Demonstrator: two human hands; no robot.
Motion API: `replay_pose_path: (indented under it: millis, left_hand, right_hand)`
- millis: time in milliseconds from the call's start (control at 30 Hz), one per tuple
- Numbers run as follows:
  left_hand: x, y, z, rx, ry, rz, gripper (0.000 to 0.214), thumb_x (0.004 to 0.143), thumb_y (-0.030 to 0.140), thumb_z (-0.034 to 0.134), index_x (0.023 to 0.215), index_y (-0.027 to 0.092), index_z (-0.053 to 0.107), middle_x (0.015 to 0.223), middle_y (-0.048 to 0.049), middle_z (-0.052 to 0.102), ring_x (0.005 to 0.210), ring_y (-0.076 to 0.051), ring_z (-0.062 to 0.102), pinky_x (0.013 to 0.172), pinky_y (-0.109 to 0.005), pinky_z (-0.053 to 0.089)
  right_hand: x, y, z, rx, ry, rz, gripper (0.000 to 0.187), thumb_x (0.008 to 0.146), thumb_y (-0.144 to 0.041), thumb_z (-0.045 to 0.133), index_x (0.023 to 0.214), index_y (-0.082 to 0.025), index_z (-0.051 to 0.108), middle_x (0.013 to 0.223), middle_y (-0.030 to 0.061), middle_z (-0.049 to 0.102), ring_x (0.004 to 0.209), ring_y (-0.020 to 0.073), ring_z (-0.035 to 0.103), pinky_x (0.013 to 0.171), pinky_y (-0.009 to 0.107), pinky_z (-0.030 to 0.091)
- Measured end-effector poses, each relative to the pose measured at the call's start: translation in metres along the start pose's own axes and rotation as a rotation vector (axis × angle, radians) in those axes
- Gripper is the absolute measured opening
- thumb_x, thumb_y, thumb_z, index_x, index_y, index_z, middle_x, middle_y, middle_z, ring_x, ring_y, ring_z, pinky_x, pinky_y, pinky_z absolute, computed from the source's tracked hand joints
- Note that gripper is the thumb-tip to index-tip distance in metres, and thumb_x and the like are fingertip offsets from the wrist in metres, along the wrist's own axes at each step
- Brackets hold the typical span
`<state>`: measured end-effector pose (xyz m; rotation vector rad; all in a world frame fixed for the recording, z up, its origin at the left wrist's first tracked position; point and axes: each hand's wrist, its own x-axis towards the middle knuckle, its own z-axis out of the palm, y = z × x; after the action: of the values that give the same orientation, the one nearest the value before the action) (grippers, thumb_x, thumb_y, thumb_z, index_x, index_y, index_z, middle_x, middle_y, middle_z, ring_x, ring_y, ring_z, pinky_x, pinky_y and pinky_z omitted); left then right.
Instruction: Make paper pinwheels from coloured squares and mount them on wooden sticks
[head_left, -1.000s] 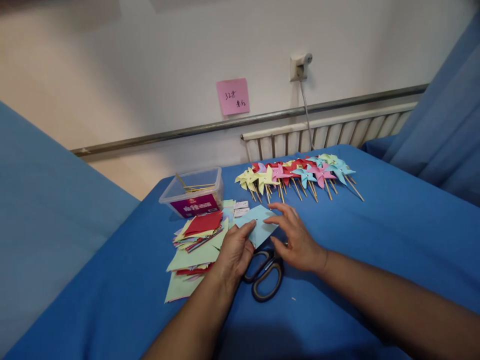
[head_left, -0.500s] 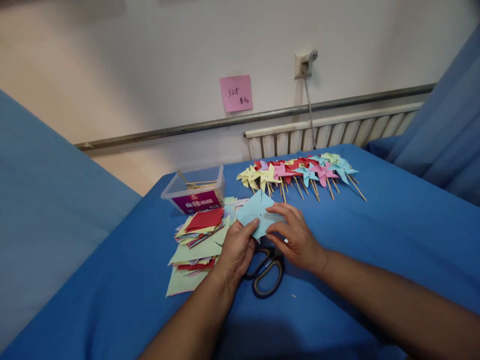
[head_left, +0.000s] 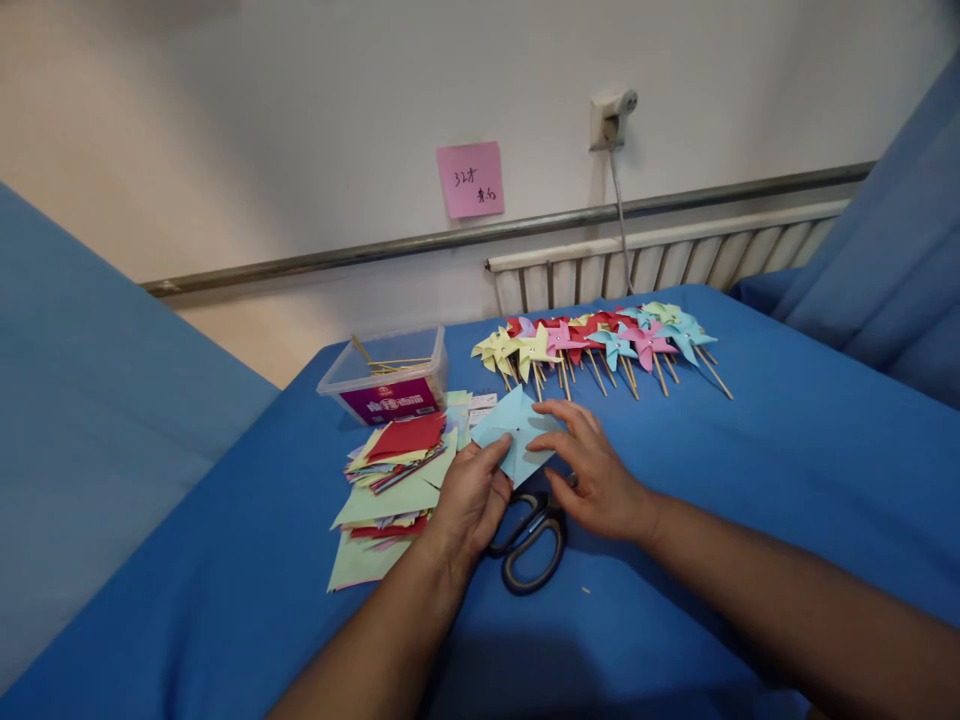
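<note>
A light blue paper square (head_left: 512, 430) is held just above the blue table. My left hand (head_left: 469, 495) pinches its near left edge between thumb and fingers. My right hand (head_left: 592, 470) has its fingers curled on the paper's right side, thumb underneath. Black-handled scissors (head_left: 529, 545) lie on the cloth right under and between the two hands.
A loose pile of coloured paper squares (head_left: 390, 480) lies to the left. Behind it stands a clear plastic box (head_left: 386, 375) holding wooden sticks. A row of several finished paper pinwheels (head_left: 600, 345) on sticks lies at the back. The blue tablecloth (head_left: 787, 470) drops off left and right.
Both hands lifted the blue paper slightly off the cloth and tilted it; my right hand's fingers shifted from lying flat on it to gripping its right side.
</note>
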<state>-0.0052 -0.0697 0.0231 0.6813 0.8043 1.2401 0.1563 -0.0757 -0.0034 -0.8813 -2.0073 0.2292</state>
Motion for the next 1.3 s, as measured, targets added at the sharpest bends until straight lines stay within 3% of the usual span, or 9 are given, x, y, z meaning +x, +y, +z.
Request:
replay_pose_path:
  millis: [133, 233, 333, 500, 700, 833, 967, 1300]
  left_hand:
    - [0.001, 0.0, -0.001, -0.024, 0.011, -0.005, 0.035, 0.07, 0.014, 0.075, 0.105, 0.014, 0.068, 0.095, -0.0063, 0.074, 0.087, -0.019, 0.067, 0.082, -0.028, 0.049]
    - [0.001, -0.001, -0.001, 0.006, 0.014, -0.011, 0.036, 0.069, 0.018, 0.076, 0.104, 0.013, 0.068, 0.093, -0.0067, 0.073, 0.083, -0.019, 0.067, 0.077, -0.028, 0.05]
    - [0.0, -0.001, 0.0, 0.03, 0.003, -0.008, 0.036, 0.069, 0.019, 0.077, 0.103, 0.013, 0.068, 0.094, -0.008, 0.073, 0.082, -0.02, 0.067, 0.072, -0.028, 0.05]
    - [0.0, -0.002, 0.001, 0.006, 0.009, -0.024, 0.031, 0.072, 0.016, 0.074, 0.103, 0.012, 0.068, 0.097, -0.009, 0.074, 0.086, -0.021, 0.068, 0.078, -0.029, 0.052]
    - [0.002, 0.001, 0.0, -0.057, 0.025, 0.006, 0.032, 0.073, 0.008, 0.071, 0.104, 0.012, 0.068, 0.095, -0.0077, 0.074, 0.089, -0.019, 0.068, 0.081, -0.027, 0.052]
    - [0.001, 0.0, 0.0, -0.024, 0.016, -0.012, 0.036, 0.074, 0.01, 0.071, 0.109, 0.013, 0.066, 0.097, -0.0077, 0.073, 0.084, -0.018, 0.068, 0.073, -0.027, 0.053]
    - [-0.002, 0.0, 0.002, 0.012, 0.004, -0.044, 0.034, 0.076, 0.015, 0.07, 0.109, 0.015, 0.066, 0.098, -0.0069, 0.073, 0.078, -0.018, 0.067, 0.063, -0.026, 0.052]
    - [-0.004, -0.005, 0.003, 0.184, 0.048, -0.047, 0.033, 0.066, 0.026, 0.08, 0.094, 0.012, 0.068, 0.09, -0.0082, 0.072, 0.076, -0.017, 0.065, 0.071, -0.028, 0.053]
  right_hand:
    - [0.0, -0.001, 0.002, -0.069, -0.062, -0.068, 0.032, 0.079, -0.013, 0.061, 0.108, -0.024, 0.059, 0.141, 0.0095, 0.043, 0.134, 0.0303, 0.034, 0.104, 0.053, 0.034]
    - [0.001, -0.001, 0.004, -0.067, -0.016, -0.077, 0.014, 0.085, -0.017, 0.06, 0.097, -0.024, 0.061, 0.134, 0.0073, 0.05, 0.132, 0.0277, 0.038, 0.103, 0.05, 0.036]
    - [0.002, 0.0, 0.005, -0.048, 0.04, -0.053, 0.008, 0.087, -0.018, 0.059, 0.093, -0.023, 0.061, 0.129, 0.0076, 0.054, 0.129, 0.0267, 0.042, 0.103, 0.049, 0.036]
    - [0.002, 0.002, 0.002, -0.006, 0.115, -0.015, 0.009, 0.086, -0.017, 0.058, 0.093, -0.023, 0.06, 0.122, 0.0082, 0.057, 0.124, 0.0258, 0.046, 0.103, 0.049, 0.037]
    - [0.001, -0.001, 0.0, -0.109, -0.039, -0.066, 0.037, 0.077, -0.007, 0.058, 0.11, -0.024, 0.059, 0.14, 0.0087, 0.046, 0.134, 0.0289, 0.035, 0.104, 0.051, 0.034]
    - [0.001, 0.0, 0.005, -0.134, 0.004, -0.071, 0.019, 0.083, -0.014, 0.06, 0.099, -0.024, 0.062, 0.134, 0.0075, 0.052, 0.131, 0.0282, 0.039, 0.102, 0.05, 0.035]
    - [0.001, 0.002, 0.004, -0.076, 0.062, -0.043, 0.011, 0.086, -0.017, 0.059, 0.094, -0.023, 0.062, 0.127, 0.0072, 0.057, 0.128, 0.0269, 0.043, 0.102, 0.049, 0.036]
    - [0.003, 0.009, 0.007, 0.134, 0.146, 0.17, 0.006, 0.083, -0.02, 0.061, 0.078, -0.022, 0.061, 0.119, 0.0077, 0.06, 0.115, 0.0251, 0.053, 0.096, 0.046, 0.042]
